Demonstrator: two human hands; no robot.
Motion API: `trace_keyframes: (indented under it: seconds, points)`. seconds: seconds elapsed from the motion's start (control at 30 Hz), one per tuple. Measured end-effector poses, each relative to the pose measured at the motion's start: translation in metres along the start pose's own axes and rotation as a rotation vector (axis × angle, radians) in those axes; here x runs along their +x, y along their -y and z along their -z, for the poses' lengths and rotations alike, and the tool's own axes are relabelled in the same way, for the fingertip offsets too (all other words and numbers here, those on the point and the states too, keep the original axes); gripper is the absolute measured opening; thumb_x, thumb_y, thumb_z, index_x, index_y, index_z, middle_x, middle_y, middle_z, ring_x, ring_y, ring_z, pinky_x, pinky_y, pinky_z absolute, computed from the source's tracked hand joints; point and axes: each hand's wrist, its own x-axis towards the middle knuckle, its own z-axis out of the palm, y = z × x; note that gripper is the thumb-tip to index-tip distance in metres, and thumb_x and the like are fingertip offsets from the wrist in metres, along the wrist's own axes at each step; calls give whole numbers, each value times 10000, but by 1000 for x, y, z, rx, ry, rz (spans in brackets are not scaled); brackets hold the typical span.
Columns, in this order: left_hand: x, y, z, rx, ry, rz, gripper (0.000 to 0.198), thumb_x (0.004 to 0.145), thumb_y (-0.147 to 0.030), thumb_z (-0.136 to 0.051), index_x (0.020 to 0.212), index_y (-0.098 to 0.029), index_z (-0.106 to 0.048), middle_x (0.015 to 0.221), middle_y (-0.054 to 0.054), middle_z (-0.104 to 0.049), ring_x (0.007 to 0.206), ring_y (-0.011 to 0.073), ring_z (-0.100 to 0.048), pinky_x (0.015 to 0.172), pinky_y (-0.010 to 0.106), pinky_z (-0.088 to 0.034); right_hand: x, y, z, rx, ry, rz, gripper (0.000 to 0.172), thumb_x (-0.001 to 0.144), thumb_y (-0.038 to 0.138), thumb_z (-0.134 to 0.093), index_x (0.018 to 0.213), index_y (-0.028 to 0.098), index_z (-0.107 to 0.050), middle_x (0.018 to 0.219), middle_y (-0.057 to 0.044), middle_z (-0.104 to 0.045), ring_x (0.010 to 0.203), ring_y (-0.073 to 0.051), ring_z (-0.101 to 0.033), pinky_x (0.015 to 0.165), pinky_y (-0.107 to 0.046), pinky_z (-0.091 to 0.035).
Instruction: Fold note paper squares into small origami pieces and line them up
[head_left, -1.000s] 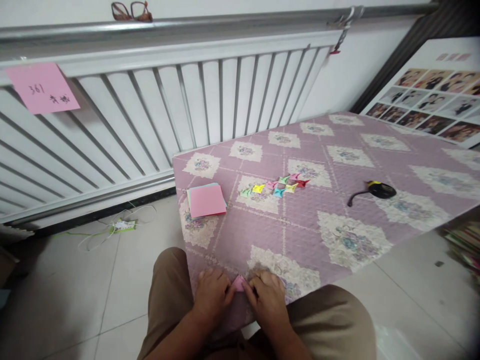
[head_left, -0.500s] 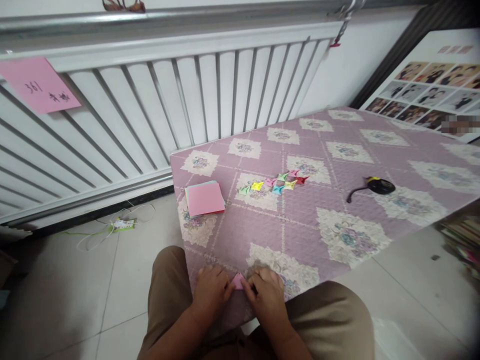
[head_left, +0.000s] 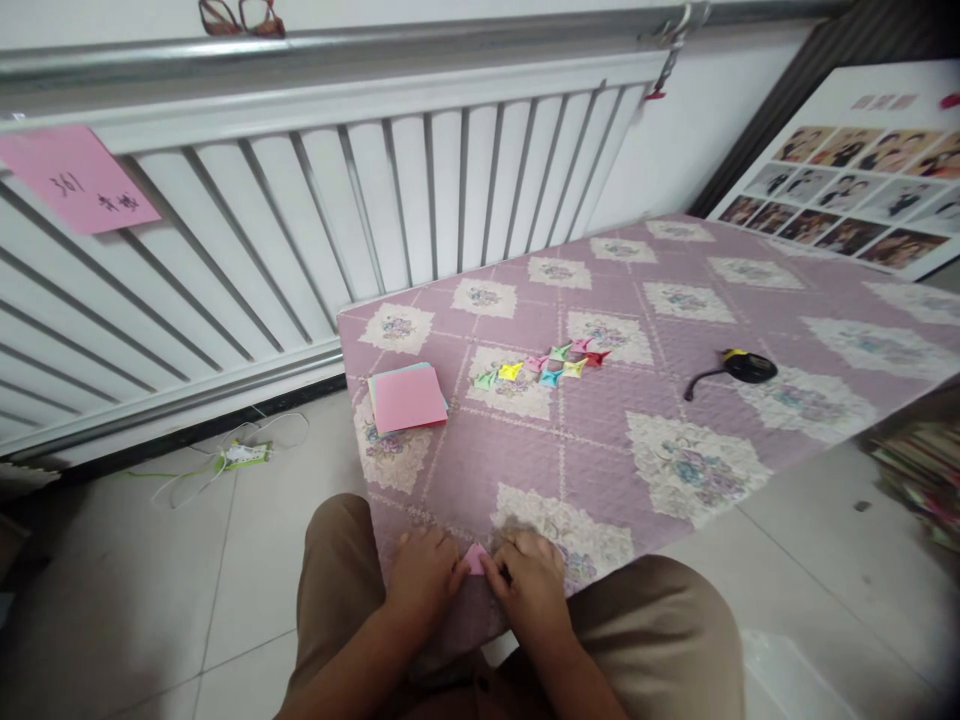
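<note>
Flowered cloth (head_left: 517,455) stretches before a radiator (head_left: 448,190); at the cloth's near edge, left hand (head_left: 425,572) and right hand (head_left: 529,575) pinch the pink paper (head_left: 473,561) from either side. Folded pieces (head_left: 536,363) and a paper stack (head_left: 409,400) lie beyond.

Bare hands: two, one left hand (head_left: 424,575), one right hand (head_left: 531,578). Small pink folded-paper piece (head_left: 475,558) at the fingers: one. Small folded coloured-paper pieces (head_left: 510,371) laid out: eight; two green, two pink, one bright yellow, one pale yellow, one blue, one red. Pink-topped stack of rectangular paper sheets (head_left: 409,398): one; sheets uncountable. Brown-framed glasses (head_left: 262,25): one pair. Pink handwritten paper note (head_left: 82,180): one.
</note>
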Motion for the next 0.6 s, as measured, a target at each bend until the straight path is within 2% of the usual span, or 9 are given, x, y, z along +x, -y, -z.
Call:
trace_keyframes:
  seconds: [0.27, 0.6]
  points:
    - [-1, 1, 0, -35, 14, 9, 182, 881, -313, -535, 784, -196, -634, 879, 43, -641, 871, 244, -571, 758, 371, -384, -3, -2, 1, 41, -12, 11, 150, 890, 353, -535, 804, 261, -615, 796, -22, -585, 813, -215, -505, 780, -365, -333]
    - [-1, 2, -2, -3, 6, 7, 162, 869, -324, -569, 798, -195, -635, 891, 39, -641, 882, 248, -566, 754, 375, -390, -2, 0, 6, 104, 58, 10, 90, 876, 300, -568, 830, 296, -646, 859, -7, -613, 872, -210, -507, 813, -379, -307]
